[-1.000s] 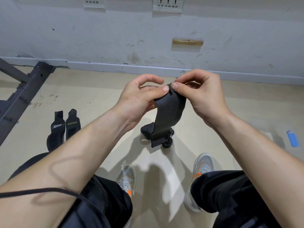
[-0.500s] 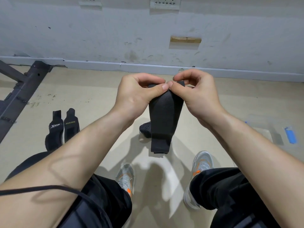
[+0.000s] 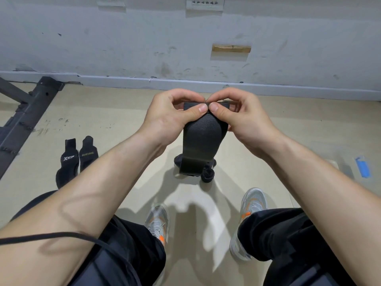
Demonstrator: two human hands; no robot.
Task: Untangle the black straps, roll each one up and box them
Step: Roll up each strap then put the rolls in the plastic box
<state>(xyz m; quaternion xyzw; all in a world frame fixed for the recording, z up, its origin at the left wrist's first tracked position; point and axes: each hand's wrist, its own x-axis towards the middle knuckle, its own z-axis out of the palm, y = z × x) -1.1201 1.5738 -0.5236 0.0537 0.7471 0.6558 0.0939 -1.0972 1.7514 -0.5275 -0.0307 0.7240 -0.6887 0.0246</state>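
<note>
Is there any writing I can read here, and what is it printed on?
"XTEP": white, on the left black fabric strap lying on the floor.
"XUEYING": pale yellow, on the right black fabric strap beside it.
The held black woven strap shows no text.

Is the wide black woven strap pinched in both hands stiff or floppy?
Probably floppy: the wide black woven strap hangs limp below where the left hand and right hand pinch its top. Likely light: fingertips alone carry it. Its textured weave should resist slipping.
</note>
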